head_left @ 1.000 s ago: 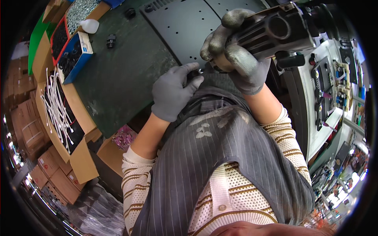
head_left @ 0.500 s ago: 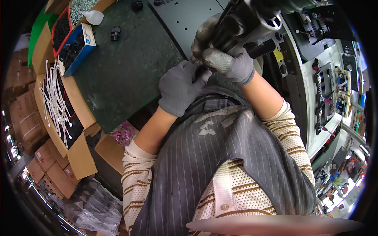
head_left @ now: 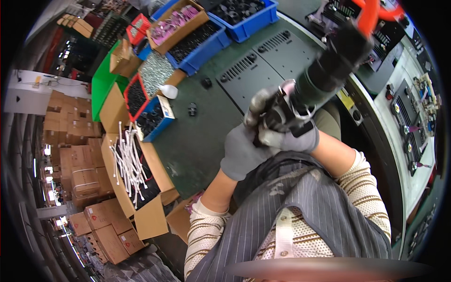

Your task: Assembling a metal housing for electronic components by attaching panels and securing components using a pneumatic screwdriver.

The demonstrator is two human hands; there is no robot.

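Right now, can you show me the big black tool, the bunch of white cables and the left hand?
Black tool (head_left: 319,73): head view, on its thick round body.
White cables (head_left: 128,162): head view, around the middle of the bunch.
Left hand (head_left: 241,152): head view, on its gloved back.

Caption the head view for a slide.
Gloved right hand gripping a black tool, left hand close by, near dark panels.

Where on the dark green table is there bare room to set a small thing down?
Bare room lies on the dark green tabletop between the open brown cardboard box and the grey-gloved left hand. Its far side is crowded with blue plastic bins.
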